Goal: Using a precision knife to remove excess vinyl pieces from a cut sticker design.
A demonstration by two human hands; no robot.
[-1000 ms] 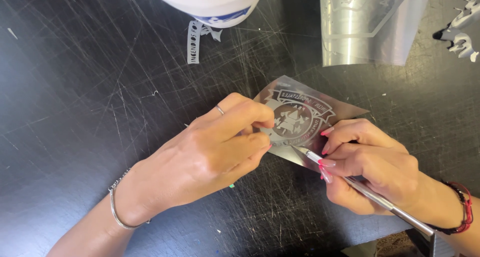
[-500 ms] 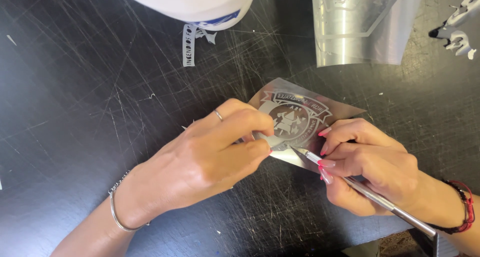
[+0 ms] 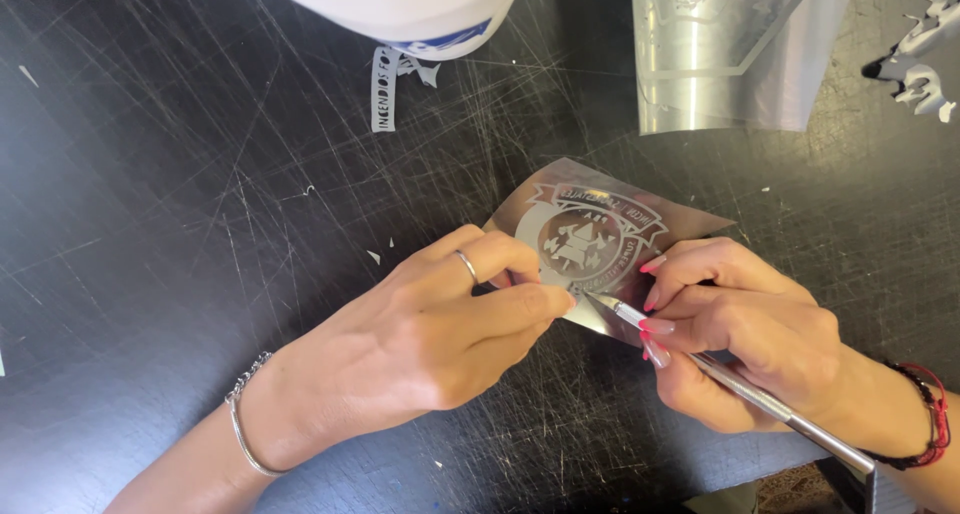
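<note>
Left hand (image 3: 420, 349) lies low in view, fingers curled, tips pressed down on the near-left edge of the decal (image 3: 600, 236); its grip is narrow, pinning the sheet rather than enclosing it. A ring sits on one finger and a chain bracelet (image 3: 240, 414) on the wrist. Right hand (image 3: 750, 339) has its grip closed around a slim metal knife (image 3: 760, 399), held like a pen, handle running back toward the lower right. The blade tip touches the decal's near edge, just beside the left fingertips. A red cord band (image 3: 925, 414) circles the right wrist.

The decal, a silvery sheet with a round crest cut in it, lies flat on the scratched black table (image 3: 150, 194), between the two hands. Farther off: a white cut strip (image 3: 383, 89), then a white cap (image 3: 400, 4) at the top edge. Top right, a curled silvery sheet (image 3: 730, 54); white scraps (image 3: 920, 64) in the far right corner.
</note>
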